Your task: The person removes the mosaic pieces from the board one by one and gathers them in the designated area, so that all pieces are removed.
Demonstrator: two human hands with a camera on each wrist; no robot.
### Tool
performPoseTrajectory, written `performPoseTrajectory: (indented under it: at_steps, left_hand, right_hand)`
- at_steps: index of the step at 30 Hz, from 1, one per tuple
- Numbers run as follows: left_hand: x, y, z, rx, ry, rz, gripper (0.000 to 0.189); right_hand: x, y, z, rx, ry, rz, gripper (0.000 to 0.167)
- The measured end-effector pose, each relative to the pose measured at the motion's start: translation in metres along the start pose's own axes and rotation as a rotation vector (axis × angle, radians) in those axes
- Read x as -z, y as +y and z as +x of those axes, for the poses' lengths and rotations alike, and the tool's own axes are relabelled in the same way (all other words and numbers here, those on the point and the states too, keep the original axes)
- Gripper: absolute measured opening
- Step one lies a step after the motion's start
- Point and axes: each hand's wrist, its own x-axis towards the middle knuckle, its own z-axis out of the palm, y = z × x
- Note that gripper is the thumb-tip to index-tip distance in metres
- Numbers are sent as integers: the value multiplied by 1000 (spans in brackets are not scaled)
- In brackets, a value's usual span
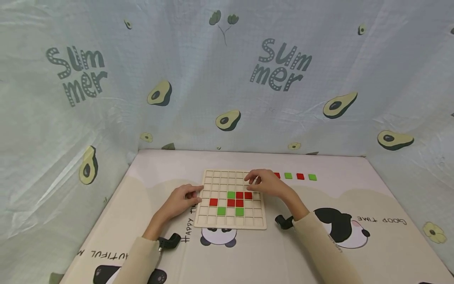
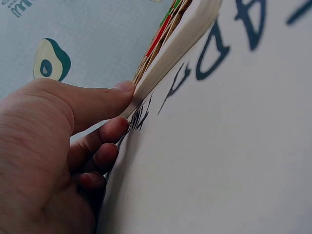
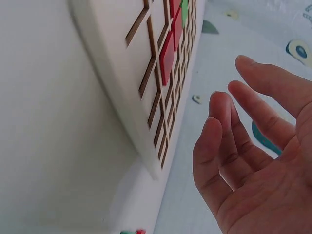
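Note:
A pale wooden grid board (image 1: 217, 223) lies flat, with several red and green square tiles set in its cells. One red tile (image 1: 213, 202) is apart on the left, and a green tile (image 1: 239, 211) sits low in the middle. My left hand (image 1: 181, 202) is at the board's left edge, its thumb and index fingertips touching the rim. In the left wrist view, its other fingers are bent. Over the board's upper right my right hand (image 1: 264, 182) hovers, fingers loosely bent; nothing shows between them in the right wrist view, where a red tile (image 3: 167, 58) is visible.
Beyond my right hand, loose tiles lie in a row of alternating red and green, ending with a green tile (image 1: 312, 177). The table cover (image 1: 255, 256) has printed pandas and lettering. An avocado-patterned curtain (image 1: 198, 59) hangs behind and at both sides.

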Motion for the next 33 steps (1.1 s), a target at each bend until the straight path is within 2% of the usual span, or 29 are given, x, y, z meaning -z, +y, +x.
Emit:
performPoseTrajectory:
  at_steps: [9, 17, 27, 33]
  left_hand:
    - [-1, 1, -1, -7, -2, 1, 47]
    - [-2, 1, 0, -5, 3, 4, 47]
    - [-2, 1, -1, -5, 2, -2, 47]
    - [-2, 0, -1, -3, 0, 1, 47]
  right_hand:
    - [-12, -10, 10, 22, -42, 18, 24]
    - [-22, -14, 17, 73, -68, -24, 22]
    - [-34, -21, 22, 28, -94, -8, 19]
    - [-39, -22, 25, 25, -113, -71, 16]
